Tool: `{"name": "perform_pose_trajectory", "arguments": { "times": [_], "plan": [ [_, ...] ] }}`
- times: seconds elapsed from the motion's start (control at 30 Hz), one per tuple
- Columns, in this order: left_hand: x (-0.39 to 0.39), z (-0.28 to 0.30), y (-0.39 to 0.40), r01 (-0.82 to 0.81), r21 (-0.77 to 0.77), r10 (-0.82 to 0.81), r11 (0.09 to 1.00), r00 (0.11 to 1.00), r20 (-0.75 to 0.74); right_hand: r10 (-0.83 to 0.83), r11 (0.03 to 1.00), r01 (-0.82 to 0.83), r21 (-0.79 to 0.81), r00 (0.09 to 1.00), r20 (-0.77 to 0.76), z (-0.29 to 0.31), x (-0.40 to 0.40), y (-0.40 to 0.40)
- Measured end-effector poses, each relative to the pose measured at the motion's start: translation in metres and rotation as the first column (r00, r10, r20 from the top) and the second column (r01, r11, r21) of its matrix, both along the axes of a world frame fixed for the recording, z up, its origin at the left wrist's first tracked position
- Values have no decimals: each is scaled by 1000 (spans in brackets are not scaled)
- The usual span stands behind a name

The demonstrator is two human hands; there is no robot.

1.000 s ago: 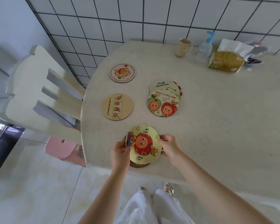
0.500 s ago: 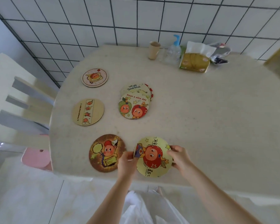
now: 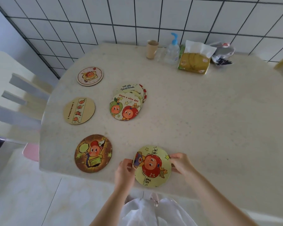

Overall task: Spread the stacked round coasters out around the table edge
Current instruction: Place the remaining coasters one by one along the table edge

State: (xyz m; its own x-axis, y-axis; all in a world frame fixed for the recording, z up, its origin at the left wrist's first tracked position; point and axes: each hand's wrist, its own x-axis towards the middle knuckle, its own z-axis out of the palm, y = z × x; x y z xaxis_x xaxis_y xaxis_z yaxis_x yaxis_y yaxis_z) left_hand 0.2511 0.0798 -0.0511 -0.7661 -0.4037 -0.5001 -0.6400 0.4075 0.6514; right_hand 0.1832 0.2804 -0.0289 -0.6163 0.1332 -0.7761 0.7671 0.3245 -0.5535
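A cream slatted chair (image 3: 15, 98) stands off the left edge of the speckled cream table (image 3: 203, 128). Along that left edge lie three single coasters, well apart: a pale one with a toast drawing (image 3: 90, 76) farthest back, a tan one with a strip of figures (image 3: 79, 110) in the middle, and a brown one with a red-capped figure (image 3: 93, 153) near the front-left corner. Further in sits the remaining fanned stack (image 3: 127, 103), its top coaster reading "Have a nice day". At the front edge, the left hand (image 3: 123, 172) pinches the left rim of a yellow coaster with a red apple figure (image 3: 152, 166), and the right hand (image 3: 180, 163) pinches its right rim. Along the back edge stand a beige cup (image 3: 152, 49), a pump bottle (image 3: 172, 50) and a tissue pack (image 3: 194, 60).
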Motion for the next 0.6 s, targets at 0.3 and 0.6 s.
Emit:
{"name": "perform_pose_trajectory", "arguments": {
  "times": [0.3, 0.6],
  "plan": [
    [-53, 15, -20, 21, -91, -30, 996, 995, -99, 74, 997, -73, 18, 996, -44, 14, -71, -3],
    [-172, 25, -73, -47, -44, 41, 998, 991, -131, 104, 993, -108, -39, 990, -97, 26, -163, -72]
  ]
}}
